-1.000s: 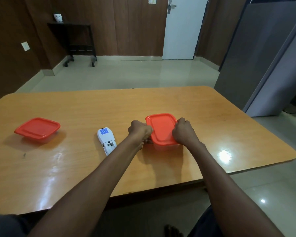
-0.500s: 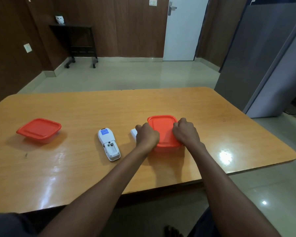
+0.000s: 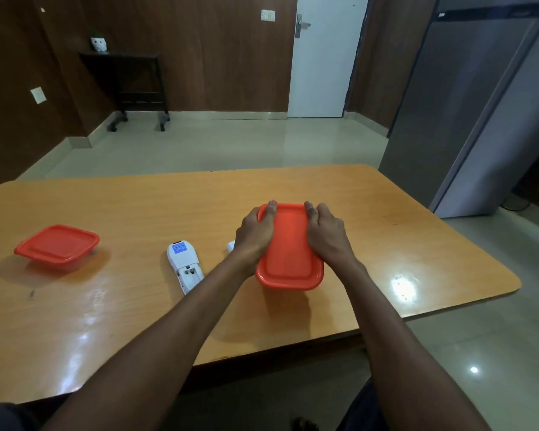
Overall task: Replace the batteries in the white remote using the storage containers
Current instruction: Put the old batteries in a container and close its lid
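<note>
A container with a red lid (image 3: 290, 253) sits at the middle of the wooden table (image 3: 168, 206). My left hand (image 3: 254, 234) lies on the lid's left side and my right hand (image 3: 325, 234) on its right side, fingers stretched to the far edge. The white remote (image 3: 185, 265) lies face down to the left, its battery compartment uncovered. A small white piece (image 3: 231, 245), perhaps the battery cover, peeks out beside my left wrist. A second red-lidded container (image 3: 56, 247) stands at the far left.
The table's near edge (image 3: 262, 349) runs below my forearms. A grey cabinet (image 3: 467, 98) stands right of the table. A black stand (image 3: 137, 88) and a white door (image 3: 321, 57) are at the far wall.
Both hands have gone from fists at the container's near corners to flat hands reaching forward along the lid's sides. The view has moved closer to the table.
</note>
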A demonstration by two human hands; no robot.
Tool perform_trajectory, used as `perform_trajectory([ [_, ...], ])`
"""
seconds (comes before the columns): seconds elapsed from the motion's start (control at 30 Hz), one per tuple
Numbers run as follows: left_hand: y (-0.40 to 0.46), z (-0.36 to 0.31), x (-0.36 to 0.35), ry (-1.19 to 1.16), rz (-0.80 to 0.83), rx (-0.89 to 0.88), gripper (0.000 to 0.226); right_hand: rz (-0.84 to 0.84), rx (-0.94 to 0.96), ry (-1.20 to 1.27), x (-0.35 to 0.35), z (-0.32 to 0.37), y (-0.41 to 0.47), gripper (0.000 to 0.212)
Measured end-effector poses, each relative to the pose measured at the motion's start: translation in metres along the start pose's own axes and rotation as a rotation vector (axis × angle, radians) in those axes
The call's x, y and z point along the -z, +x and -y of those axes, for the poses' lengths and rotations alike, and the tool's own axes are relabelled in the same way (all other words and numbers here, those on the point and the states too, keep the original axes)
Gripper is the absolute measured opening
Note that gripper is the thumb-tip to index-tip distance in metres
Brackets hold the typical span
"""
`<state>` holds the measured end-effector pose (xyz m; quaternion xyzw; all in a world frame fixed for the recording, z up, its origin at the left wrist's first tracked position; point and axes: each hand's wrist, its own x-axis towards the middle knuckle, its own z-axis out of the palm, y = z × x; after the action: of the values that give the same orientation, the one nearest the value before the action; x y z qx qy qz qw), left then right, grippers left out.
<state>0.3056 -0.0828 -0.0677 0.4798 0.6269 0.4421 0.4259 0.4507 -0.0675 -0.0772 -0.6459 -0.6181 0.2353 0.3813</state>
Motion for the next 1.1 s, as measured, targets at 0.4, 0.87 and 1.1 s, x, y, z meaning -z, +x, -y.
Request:
perform_trajectory([
  [0.4,0.008,0.015,-0.008,-0.056,-0.173,0.099,0.055,0.187,-0.154,-0.169,0.009,-0.001,-0.008,0.072],
  [0.87,0.02,0.006,-0.027,-0.213,-0.255,0.3,0.063,-0.07,-0.221,-0.047,-0.008,0.0,-0.019,0.064],
  [1.1,0.017,0.016,-0.044,-0.213,0.048,0.259,0.011,-0.12,-0.375,0.034,0.012,-0.028,0.007,0.047],
])
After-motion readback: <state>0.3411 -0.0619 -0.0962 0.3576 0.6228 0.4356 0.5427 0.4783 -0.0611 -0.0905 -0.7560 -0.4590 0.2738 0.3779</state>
